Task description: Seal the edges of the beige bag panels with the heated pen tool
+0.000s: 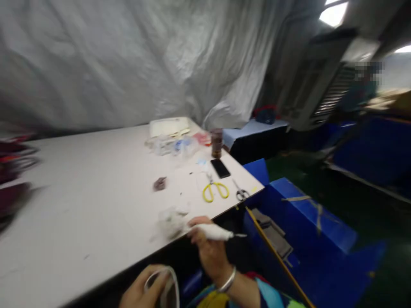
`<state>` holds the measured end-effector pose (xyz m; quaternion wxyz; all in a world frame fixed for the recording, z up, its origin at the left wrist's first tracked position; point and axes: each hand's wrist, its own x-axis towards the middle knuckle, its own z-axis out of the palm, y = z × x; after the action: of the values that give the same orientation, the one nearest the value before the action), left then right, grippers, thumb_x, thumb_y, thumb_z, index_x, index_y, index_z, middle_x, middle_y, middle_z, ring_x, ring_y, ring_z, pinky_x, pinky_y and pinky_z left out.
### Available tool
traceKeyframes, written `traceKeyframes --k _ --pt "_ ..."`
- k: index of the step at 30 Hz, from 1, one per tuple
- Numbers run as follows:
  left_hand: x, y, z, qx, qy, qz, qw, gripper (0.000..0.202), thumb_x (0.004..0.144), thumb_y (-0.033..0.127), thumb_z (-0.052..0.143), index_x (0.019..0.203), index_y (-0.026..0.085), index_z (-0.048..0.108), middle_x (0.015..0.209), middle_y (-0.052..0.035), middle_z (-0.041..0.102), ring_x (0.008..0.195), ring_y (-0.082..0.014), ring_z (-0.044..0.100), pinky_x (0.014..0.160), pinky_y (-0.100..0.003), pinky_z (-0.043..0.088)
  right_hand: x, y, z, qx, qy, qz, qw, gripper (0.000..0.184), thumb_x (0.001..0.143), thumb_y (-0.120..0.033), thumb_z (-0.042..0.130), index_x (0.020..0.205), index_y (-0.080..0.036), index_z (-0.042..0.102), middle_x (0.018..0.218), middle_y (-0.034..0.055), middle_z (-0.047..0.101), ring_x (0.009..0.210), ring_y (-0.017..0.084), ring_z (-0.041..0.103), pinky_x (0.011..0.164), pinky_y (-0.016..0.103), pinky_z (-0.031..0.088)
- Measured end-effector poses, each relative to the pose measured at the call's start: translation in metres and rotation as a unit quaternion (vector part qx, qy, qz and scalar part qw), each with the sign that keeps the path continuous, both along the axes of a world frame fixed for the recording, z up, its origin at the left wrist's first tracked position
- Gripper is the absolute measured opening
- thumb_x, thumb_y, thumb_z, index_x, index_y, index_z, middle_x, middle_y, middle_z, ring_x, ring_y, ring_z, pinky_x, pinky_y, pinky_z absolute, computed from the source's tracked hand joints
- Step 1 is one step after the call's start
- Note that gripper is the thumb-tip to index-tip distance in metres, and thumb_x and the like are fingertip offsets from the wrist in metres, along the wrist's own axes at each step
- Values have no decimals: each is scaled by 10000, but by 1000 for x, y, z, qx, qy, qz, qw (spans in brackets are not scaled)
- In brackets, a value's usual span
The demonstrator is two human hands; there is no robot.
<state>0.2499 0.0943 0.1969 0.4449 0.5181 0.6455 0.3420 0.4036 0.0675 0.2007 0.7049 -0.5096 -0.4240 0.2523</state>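
My right hand (210, 252), with a silver bangle on its wrist, grips a white tube with a narrow pointed tip (214, 232) at the table's near edge. The tip points right, out past the edge. At the bottom of the view, my left hand (143, 288) is closed on a piece with a curved white rim (175, 282); its kind is unclear, and the lower part is cut off. A crumpled whitish wad (171, 223) lies just left of my right hand. Yellow-handled scissors (214, 191) and small black-handled scissors (242, 193) lie beyond it.
On the white table (83, 201) are a phone (220, 168), a brown jar (216, 144), plastic bags (180, 146) and a small dark scrap (159, 184). Dark red items (14, 171) sit at the left. A blue box (308, 248) with grey pieces inside stands at the right.
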Motion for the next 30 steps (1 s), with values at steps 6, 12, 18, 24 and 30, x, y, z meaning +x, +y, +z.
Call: traceKeyframes --k 6,12,18,24,30 --pt "-27 -15 -19 -91 -178 11 980 299 671 422 814 695 156 680 597 -1 618 554 -136 538 547 -225 428 24 11 -32 -81 -16 23 996 297 1043 -506 624 1036 -210 647 827 22 686 703 181 638 687 293 541" --pt "-22 -11 -13 -94 -127 -35 987 248 720 389 772 723 145 724 644 -27 662 616 -151 552 600 -237 422 28 24 -42 -117 -86 61 988 297 1031 -504 638 1021 -208 652 817 12 667 719 192 629 699 305 510" --pt "-23 -5 -13 -112 -108 -69 985 234 735 378 746 723 147 714 644 -12 623 631 -149 520 612 -248 398 29 37 -44 -117 -131 75 981 290 1037 -496 639 999 -210 669 832 19 670 727 198 626 713 318 492" --pt "-25 0 -24 -137 -129 -62 980 252 728 388 756 748 142 706 667 -15 631 651 -150 522 629 -251 402 32 42 -44 -114 -142 69 981 242 1053 -451 627 998 -218 667 842 16 677 777 199 657 749 306 501" --pt "-26 4 -27 -157 -148 -60 975 252 718 379 766 757 136 712 664 -14 631 636 -144 519 618 -248 402 28 45 -43 -112 -147 101 978 195 1045 -405 652 990 -220 678 842 11 676 745 188 628 734 306 487"
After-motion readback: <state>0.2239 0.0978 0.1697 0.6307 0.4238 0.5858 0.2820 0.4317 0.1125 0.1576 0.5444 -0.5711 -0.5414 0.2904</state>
